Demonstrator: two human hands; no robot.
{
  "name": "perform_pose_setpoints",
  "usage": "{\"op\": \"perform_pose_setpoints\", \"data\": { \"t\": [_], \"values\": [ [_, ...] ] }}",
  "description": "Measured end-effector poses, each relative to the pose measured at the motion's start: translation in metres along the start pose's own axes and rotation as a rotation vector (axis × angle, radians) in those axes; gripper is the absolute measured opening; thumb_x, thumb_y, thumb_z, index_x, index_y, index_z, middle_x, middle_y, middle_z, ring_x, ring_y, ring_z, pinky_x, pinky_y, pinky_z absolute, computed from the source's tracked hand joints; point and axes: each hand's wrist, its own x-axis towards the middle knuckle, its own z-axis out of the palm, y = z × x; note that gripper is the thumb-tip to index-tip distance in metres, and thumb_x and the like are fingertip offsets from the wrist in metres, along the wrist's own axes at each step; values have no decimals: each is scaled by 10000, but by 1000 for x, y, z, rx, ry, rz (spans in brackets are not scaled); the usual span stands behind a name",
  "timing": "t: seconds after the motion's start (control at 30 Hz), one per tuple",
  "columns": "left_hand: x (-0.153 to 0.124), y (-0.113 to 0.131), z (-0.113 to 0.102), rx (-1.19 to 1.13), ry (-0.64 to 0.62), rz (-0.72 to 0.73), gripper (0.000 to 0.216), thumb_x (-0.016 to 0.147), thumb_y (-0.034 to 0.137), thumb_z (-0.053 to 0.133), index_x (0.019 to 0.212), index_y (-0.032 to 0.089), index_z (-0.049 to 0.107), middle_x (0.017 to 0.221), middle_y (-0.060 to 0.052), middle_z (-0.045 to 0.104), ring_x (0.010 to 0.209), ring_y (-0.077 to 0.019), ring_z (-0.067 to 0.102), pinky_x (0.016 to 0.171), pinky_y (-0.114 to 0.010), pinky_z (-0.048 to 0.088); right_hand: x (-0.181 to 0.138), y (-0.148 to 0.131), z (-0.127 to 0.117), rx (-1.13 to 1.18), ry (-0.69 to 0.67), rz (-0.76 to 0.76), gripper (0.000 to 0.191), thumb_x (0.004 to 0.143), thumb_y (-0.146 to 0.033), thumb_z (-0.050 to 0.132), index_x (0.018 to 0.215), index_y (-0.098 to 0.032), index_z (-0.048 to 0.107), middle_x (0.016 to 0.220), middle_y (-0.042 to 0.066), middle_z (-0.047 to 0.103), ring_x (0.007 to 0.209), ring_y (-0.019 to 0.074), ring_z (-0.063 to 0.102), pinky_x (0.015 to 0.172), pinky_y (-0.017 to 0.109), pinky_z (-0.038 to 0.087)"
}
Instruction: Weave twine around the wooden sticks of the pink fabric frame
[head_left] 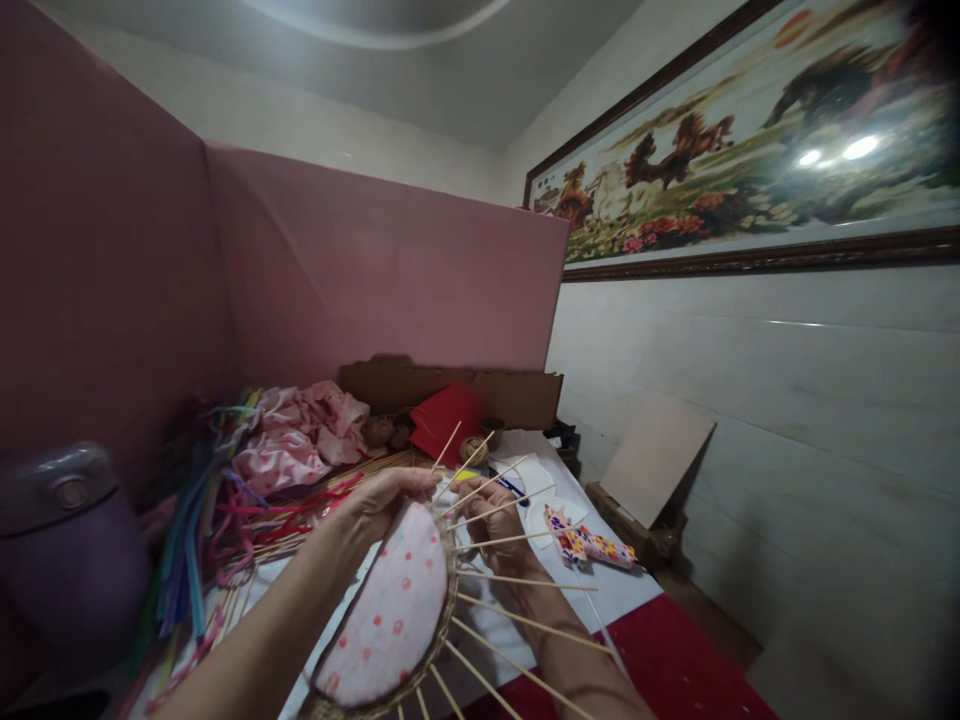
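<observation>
A round basket base (390, 615) covered in pink dotted cloth, with a woven straw rim and several thin wooden spokes (525, 622) fanning out, stands tilted in front of me. My left hand (390, 495) grips its top edge, fingers curled over the rim. My right hand (487, 520) is behind the spokes at the upper right of the rim, fingers closed among the spokes; what they pinch is hidden.
A purple pot (67, 560) stands at the left. Colourful strips (195, 520), pink cloth (300, 435) and reeds lie on the table. A cardboard box (517, 395), red paper (446, 420), a patterned cloth piece (589, 545) and a leaning board (656, 455) are to the right.
</observation>
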Motion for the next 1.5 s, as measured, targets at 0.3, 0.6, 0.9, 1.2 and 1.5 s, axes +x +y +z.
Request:
{"op": "perform_pose_setpoints", "data": {
  "t": [0.3, 0.6, 0.9, 1.2, 1.5],
  "values": [
    [2, -6, -8, -51, 83, 59, 205, 599, 64, 658, 791, 133, 657, 577, 2, 631, 487, -106, 557, 516, -223, 458, -1, -1, 2, 25, 15, 77, 252, 627, -310, 746, 764, -120, 653, 421, -99, 405, 312, 9, 185, 306, 144, 109],
    [0, -6, -3, -42, 162, 98, 224, 575, 33, 659, 779, 116, 623, 541, -13, 623, 447, -98, 540, 462, -198, 418, 1, 2, 1, 39, 28, 77, 266, 604, -322, 760, 748, -121, 661, 358, -114, 350, 298, 9, 164, 292, 142, 107],
    [0, -7, -3, -10, 213, 177, 238, 579, 28, 651, 779, 136, 582, 519, -18, 617, 433, -93, 530, 417, -170, 353, 0, 1, 2, 58, 24, 73, 261, 605, -335, 761, 746, -133, 673, 342, -121, 325, 298, 13, 148, 288, 142, 105],
    [-2, -7, -2, -1, 220, 192, 246, 568, 42, 681, 781, 139, 602, 528, -14, 622, 438, -91, 541, 425, -166, 360, -2, -2, 5, 69, 28, 78, 251, 600, -315, 762, 739, -126, 673, 349, -114, 338, 306, 13, 154, 291, 143, 109],
    [-4, -6, 2, -33, 213, 182, 215, 567, 18, 670, 750, 121, 626, 542, -14, 621, 458, -83, 550, 433, -160, 386, -4, -3, 5, 90, 16, 83, 259, 593, -300, 766, 761, -125, 678, 367, -120, 328, 312, 5, 159, 305, 139, 112]
  ]
}}
